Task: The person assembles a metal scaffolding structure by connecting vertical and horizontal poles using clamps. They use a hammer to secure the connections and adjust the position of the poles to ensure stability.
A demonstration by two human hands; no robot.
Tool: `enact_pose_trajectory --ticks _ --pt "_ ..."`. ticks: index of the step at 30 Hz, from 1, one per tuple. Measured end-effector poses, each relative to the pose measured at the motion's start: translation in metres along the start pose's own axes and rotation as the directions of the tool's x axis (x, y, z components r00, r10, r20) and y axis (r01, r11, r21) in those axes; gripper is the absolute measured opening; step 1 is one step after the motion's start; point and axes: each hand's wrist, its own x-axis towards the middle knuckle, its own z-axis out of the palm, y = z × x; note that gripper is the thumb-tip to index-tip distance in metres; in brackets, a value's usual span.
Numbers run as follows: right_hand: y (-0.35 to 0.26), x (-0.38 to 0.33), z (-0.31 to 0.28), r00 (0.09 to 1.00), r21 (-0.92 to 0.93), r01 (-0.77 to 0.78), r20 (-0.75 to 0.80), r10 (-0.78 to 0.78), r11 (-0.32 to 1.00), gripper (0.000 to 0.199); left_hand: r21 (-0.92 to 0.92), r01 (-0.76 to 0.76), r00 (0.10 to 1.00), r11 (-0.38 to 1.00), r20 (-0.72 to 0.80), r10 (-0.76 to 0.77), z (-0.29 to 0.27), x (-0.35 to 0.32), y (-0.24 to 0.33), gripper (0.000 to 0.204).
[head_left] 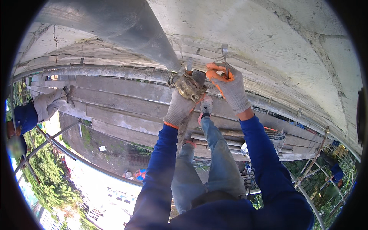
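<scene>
Your left hand [179, 107] grips the coupler [189, 87] at frame centre, seated on the horizontal pipe [115, 72]. Your right hand [230, 87] clasps the wrench [225, 57] just right of it. The coupler appears fitted; tightening seemingly remains.

The left hand [180, 105], in a grey knit glove, grips a rusty metal scaffold coupler [188, 87]; just right, the gloved right hand [230, 86] holds a steel spanner [225, 55] near the grey horizontal scaffold pipe [96, 71].

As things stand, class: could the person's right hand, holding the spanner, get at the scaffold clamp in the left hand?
Probably yes: the right hand with its spanner is right beside the scaffold clamp that the left hand grips, with nothing between them.
</scene>
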Motion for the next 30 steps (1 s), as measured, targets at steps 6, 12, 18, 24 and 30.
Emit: enact_pose_trajectory --ticks 6,12,18,24,30 --pt "-0.042 -0.034 0.030 0.942 -0.696 0.335 0.227 -0.248 0.635 0.083 -0.202 0.148 0.989 0.968 0.038 -0.143 0.024 -0.018 -0.043 0.053" --pt "-0.077 -0.011 0.024 0.896 -0.691 0.412 0.426 -0.126 0.594 0.061 0.052 0.119 0.989 0.992 -0.096 -0.113 0.017 -0.025 -0.032 0.051" --pt "-0.142 0.013 0.051 0.679 -0.704 0.696 0.709 0.190 0.142 0.041 0.086 0.091 0.979 0.992 -0.188 -0.074 0.022 -0.017 -0.036 0.056" --pt "-0.170 0.019 0.126 0.360 -0.229 0.921 0.806 0.470 -0.314 0.025 0.500 -0.101 0.974 0.860 -0.126 0.188 0.029 -0.047 -0.128 0.049" --pt "-0.167 0.056 0.167 0.332 -0.161 0.930 0.754 0.567 -0.331 0.025 -0.040 0.112 0.984 0.993 -0.132 -0.117 -0.012 -0.020 -0.043 0.061"
